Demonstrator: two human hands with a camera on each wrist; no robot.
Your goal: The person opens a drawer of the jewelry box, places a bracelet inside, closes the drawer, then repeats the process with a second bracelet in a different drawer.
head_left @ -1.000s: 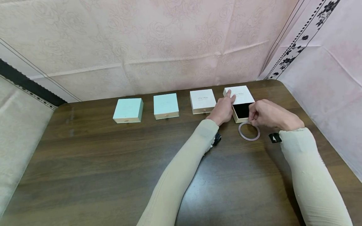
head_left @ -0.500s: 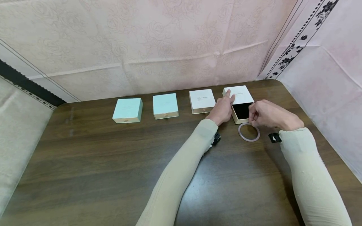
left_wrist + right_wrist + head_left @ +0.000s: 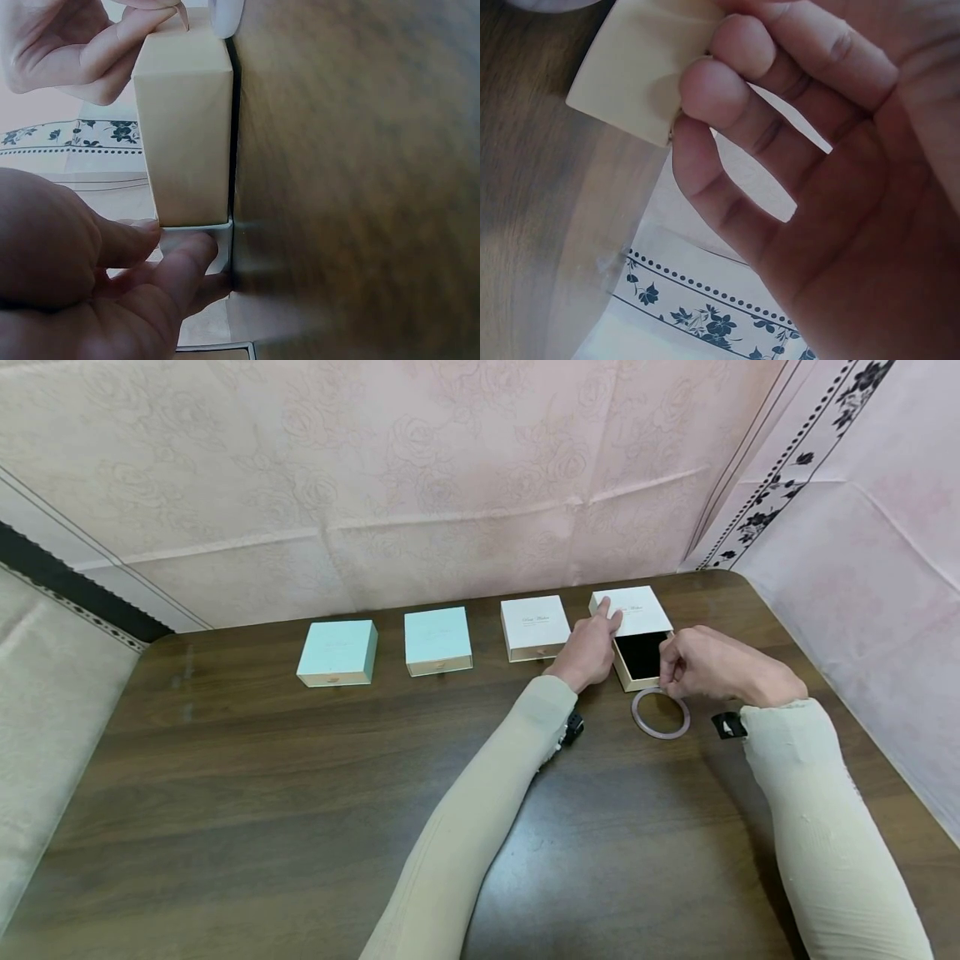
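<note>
In the head view, my left hand (image 3: pixel 588 647) holds the sleeve of the right-hand white drawer box (image 3: pixel 636 610), its index finger on the lid. The left wrist view shows those fingers (image 3: pixel 180 274) against the sleeve's side. The box's cream drawer (image 3: pixel 184 142) is partly pulled out, showing a black interior (image 3: pixel 641 653). My right hand (image 3: pixel 723 667) pinches a small tan pull tab (image 3: pixel 182 15) at the drawer's front. Just before the drawer, a pale lilac bangle (image 3: pixel 636 720) lies on the table. The right wrist view shows curled fingers (image 3: pixel 712 90) at the drawer front.
To the left stand another white drawer box (image 3: pixel 536 622) and two mint-green drawer boxes (image 3: pixel 437 637), (image 3: pixel 337 647), all closed, in a row along the back of the brown wooden table (image 3: pixel 262 810). Patterned cloth (image 3: pixel 420 485) hangs behind the table and at both sides.
The drawer has slid slightly farther out toward me, and the bangle has shifted a little the same way. My left hand stays on the box.
</note>
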